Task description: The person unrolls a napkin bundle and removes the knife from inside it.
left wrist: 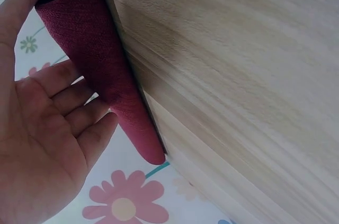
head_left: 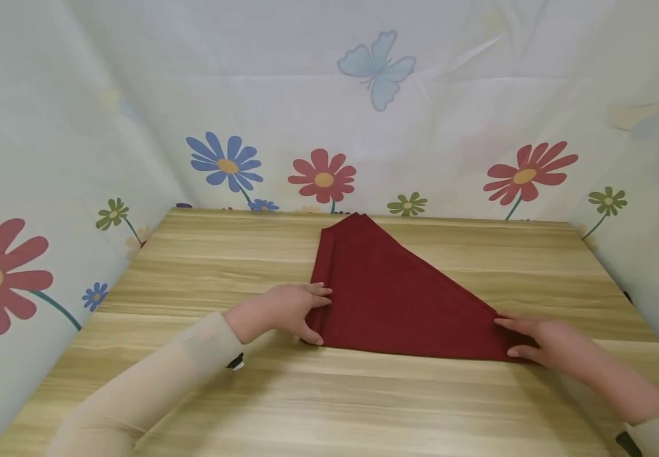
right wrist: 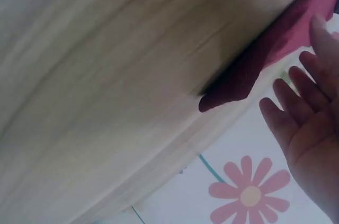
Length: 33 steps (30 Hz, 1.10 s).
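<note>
A dark red folded cloth [head_left: 404, 298] lies on the wooden table, broad at its left side and tapering to a point at the right. Along its left folded edge rests my left hand [head_left: 292, 309], fingertips on top and thumb at the near corner. In the left wrist view that edge shows as a thick rolled fold [left wrist: 100, 49] beside the spread fingers. At the cloth's right tip, my right hand [head_left: 546, 339] touches it with extended fingers and thumb. The right wrist view shows the cloth's edge [right wrist: 238, 83] just past these relaxed fingertips.
The wood-grain table [head_left: 221, 254] extends around the cloth on every side. Behind it and at both sides hangs a pale sheet [head_left: 284, 82] printed with flowers and a butterfly. The cloth's far corner comes up to the table's back edge.
</note>
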{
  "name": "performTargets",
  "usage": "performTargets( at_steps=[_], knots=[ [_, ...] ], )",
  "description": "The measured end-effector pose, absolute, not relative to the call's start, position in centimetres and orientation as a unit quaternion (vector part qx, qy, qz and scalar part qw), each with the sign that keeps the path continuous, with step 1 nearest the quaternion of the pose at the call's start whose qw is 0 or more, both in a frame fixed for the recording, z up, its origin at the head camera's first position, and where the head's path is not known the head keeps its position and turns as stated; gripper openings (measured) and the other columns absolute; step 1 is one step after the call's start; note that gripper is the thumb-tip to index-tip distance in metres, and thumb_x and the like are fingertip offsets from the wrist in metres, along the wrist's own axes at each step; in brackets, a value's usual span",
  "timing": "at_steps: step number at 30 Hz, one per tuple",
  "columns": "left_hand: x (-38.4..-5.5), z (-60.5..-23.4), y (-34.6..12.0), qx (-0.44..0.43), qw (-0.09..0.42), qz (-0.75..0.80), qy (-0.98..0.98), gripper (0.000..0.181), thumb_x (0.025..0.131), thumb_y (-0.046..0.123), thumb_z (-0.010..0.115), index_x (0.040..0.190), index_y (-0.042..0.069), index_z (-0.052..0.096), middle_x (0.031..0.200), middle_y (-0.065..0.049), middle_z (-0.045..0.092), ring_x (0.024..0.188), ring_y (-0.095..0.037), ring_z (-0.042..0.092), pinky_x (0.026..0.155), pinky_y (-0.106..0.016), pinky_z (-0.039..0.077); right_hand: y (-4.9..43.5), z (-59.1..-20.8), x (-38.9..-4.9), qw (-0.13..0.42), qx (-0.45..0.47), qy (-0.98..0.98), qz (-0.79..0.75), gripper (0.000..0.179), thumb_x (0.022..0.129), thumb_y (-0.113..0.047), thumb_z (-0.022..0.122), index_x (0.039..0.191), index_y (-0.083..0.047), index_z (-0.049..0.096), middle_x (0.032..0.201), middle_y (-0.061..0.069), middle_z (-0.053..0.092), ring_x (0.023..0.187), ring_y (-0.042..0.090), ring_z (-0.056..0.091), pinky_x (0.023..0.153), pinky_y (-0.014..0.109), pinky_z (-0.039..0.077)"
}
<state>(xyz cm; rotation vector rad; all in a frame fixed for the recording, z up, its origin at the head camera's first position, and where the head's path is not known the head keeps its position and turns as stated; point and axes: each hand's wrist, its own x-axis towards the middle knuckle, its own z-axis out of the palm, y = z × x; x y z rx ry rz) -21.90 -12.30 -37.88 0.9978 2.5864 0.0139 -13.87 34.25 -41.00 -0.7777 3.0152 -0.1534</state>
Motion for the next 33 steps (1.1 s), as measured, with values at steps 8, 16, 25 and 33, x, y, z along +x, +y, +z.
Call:
performTargets(
  at_steps=[8,16,25,33],
  knots=[
    [-22.0,-37.8,-12.6,0.353,0.185,0.017,0.917,0.078,0.086,0.048,0.078,0.148,0.007,0.055,0.163,-0.008,0.044,0.156,-0.027,0.035,0.119,-0.043,0.043,34.6,-41.8,-14.1,0.059,-0.292,0.952,-0.075,0.054,0.087,-0.032,0.078,0.133,-0.005,0.068,0.141,0.021,0.064,0.121,0.041,0.067,0.089,0.033,0.059],
    [-21.9,-37.9,-13.6,0.352,0.171,0.026,0.920,0.080,0.085,0.045,0.081,0.149,0.005,0.053,0.163,-0.010,0.043,0.154,-0.029,0.039,0.117,-0.043,0.045,34.8,-41.8,-14.2,0.088,-0.282,0.951,-0.088,0.054,0.088,-0.031,0.077,0.132,-0.002,0.068,0.142,0.024,0.062,0.123,0.044,0.065,0.090,0.034,0.059],
    [-21.9,-38.1,-14.8,0.343,0.171,0.023,0.924,0.083,0.082,0.040,0.085,0.150,0.004,0.051,0.162,-0.012,0.044,0.148,-0.031,0.047,0.114,-0.043,0.049,34.7,-42.0,-14.0,0.081,-0.283,0.952,-0.088,0.054,0.087,-0.031,0.077,0.132,-0.002,0.069,0.141,0.024,0.063,0.123,0.043,0.065,0.090,0.034,0.059],
    [-21.9,-38.6,-16.3,0.336,0.163,0.034,0.927,0.082,0.083,0.037,0.084,0.149,0.000,0.051,0.158,-0.016,0.049,0.139,-0.035,0.057,0.112,-0.044,0.050,34.7,-42.1,-14.1,0.079,-0.280,0.952,-0.092,0.054,0.087,-0.031,0.077,0.132,-0.002,0.069,0.141,0.024,0.063,0.124,0.042,0.065,0.090,0.034,0.059]
  ],
)
